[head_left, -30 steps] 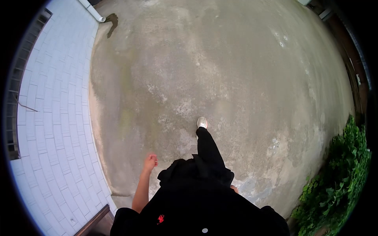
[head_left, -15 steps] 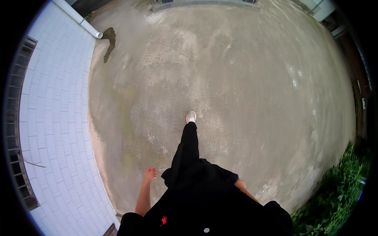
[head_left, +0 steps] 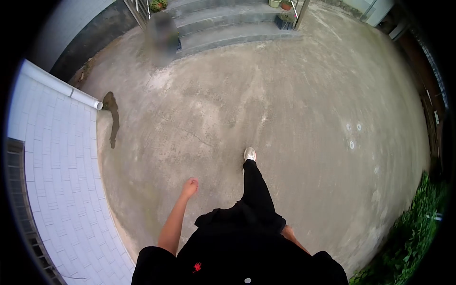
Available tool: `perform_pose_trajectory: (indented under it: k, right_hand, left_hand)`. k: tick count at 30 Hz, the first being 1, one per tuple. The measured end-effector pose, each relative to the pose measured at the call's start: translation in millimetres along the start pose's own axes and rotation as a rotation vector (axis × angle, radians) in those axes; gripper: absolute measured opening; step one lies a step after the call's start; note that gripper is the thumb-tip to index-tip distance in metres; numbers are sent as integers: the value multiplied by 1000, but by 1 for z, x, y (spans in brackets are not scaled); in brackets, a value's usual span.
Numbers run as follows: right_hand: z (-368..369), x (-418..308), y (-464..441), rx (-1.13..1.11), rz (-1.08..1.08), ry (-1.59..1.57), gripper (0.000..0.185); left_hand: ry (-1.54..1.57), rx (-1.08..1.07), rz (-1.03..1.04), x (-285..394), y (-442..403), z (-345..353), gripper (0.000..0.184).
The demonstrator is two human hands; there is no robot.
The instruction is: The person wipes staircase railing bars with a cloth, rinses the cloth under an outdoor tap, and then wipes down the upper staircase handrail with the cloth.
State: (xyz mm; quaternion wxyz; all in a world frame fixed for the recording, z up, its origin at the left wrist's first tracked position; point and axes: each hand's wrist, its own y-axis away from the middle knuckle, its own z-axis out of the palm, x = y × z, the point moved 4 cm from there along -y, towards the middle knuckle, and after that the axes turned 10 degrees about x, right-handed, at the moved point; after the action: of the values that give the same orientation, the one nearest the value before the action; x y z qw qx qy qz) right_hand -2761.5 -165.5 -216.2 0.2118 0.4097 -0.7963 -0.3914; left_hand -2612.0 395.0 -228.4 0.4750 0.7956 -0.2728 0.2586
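Observation:
My left hand (head_left: 190, 187) swings forward at the end of the bent arm, above the concrete ground (head_left: 190, 137). Its fingers are curled in, and I see nothing held in it. Close against the right side of my black clothing (head_left: 237, 251) is my right hand (head_left: 288, 232). Only its back and wrist show; the fingers are hidden. One light-coloured shoe (head_left: 250, 154) is out in front, below a black trouser leg (head_left: 257, 185).
A white tiled wall (head_left: 61, 166) runs along the left, with a drainpipe (head_left: 85, 97) and a dark wet patch (head_left: 112, 118). Grey steps (head_left: 228, 35) with plant pots (head_left: 285, 21) rise ahead, beside a blurred patch. Green bushes (head_left: 408, 237) grow at lower right.
I have walked forward, and the steps have come further into view. The other leg is now in front. My left hand has swung forward; my right hand stays by my side.

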Motion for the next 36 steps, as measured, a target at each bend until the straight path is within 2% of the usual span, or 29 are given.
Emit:
perform_pose_trajectory:
  k: [2, 4, 6, 8, 9, 10, 11, 12, 13, 14, 15, 17, 18, 19, 20, 21, 23, 24, 26, 27, 29, 30, 31, 32, 33, 34, 35, 36]
  right_hand:
    - [-73, -62, -45, 1, -52, 19, 40]
    - [-151, -131, -90, 169, -47, -90, 43]
    - [-219, -194, -145, 220, -52, -159, 49]
    - [-329, -307, -144, 198, -97, -340, 46]
    - [-362, -365, -183, 245, -221, -450, 46]
    - [-394, -447, -246, 285, -352, -552, 47]
    - [-422, -498, -266, 219, -363, -593, 50]
    - [-448, -526, -249, 158, -376, -651, 53]
    - [-498, -631, -265, 105, -464, -703, 49]
    - [-534, -710, -250, 47, -529, -764, 46]
    - [-558, -744, -230, -17, -590, -865, 41]
    - [-601, -872, -255, -50, -670, -981, 37]
    - [-604, -874, -227, -103, -617, -1102, 35]
    - [-632, -934, -251, -150, -581, -1216, 33]
    - [-655, -967, -246, -151, -556, -1225, 33]
    - [-685, -977, -210, -226, -643, -1243, 33]
    - [-730, -1060, -220, -279, -748, -1294, 32]
    - [-748, -1054, -186, -277, -746, -1294, 32]
    - [-790, -1150, -236, -275, -735, -1333, 34]
    - [-806, -1156, -225, -283, -746, -1332, 33]
    - [-831, -1237, -309, -319, -788, -1360, 33]
    - [-847, -1230, -285, -353, -787, -1349, 33]
    - [-869, -1294, -342, -386, -744, -1381, 32]
    - [-891, -1325, -363, -422, -691, -1404, 32]
    - [-909, -1321, -345, -417, -689, -1368, 31]
    - [-921, -1368, -389, -450, -568, -1394, 31]
    - [-944, -1387, -400, -422, -472, -1378, 33]
    - [-990, -1438, -407, -398, -425, -1374, 34]
  left_hand:
    - [72, 28, 9, 75, -49, 14, 15]
    - [103, -30, -48, 126, -83, 18, 14]
    - [173, -7, -107, 156, -97, 8, 14]
    - [237, 31, -195, 189, -119, 1, 16]
    - [235, 55, -240, 209, -135, -5, 17]
    - [264, 68, -238, 234, -191, 1, 17]
    - [210, 119, -240, 252, -219, -5, 17]
    - [146, 169, -224, 269, -213, -16, 18]
    - [163, 173, -231, 300, -280, -9, 18]
    - [236, 154, -154, 334, -319, -9, 18]
    - [306, 139, -76, 376, -321, -10, 18]
    - [367, -4, 83, 537, -433, -1, 22]
    - [478, -70, 46, 594, -407, -5, 27]
    - [599, -134, 24, 668, -463, -2, 33]
    - [662, -195, -40, 706, -491, -4, 39]
    - [738, -248, -93, 736, -483, -2, 45]
    - [734, -191, 5, 882, -535, -7, 49]
    - [734, -193, 3, 912, -509, -11, 49]
    - [635, -244, 134, 985, -622, -5, 49]
    - [653, -202, 113, 1005, -615, -12, 43]
    - [647, -233, 162, 1032, -740, 13, 39]
    - [628, -251, 241, 1045, -724, 3, 35]
    - [613, -195, 234, 1068, -805, 12, 31]
    - [626, -190, 244, 1096, -844, 11, 31]
    - [619, -187, 137, 1106, -821, -6, 30]
    - [638, -166, 30, 1130, -878, 5, 30]
    - [609, -139, 31, 1156, -894, 0, 29]
    - [578, -96, 78, 1213, -924, -24, 29]
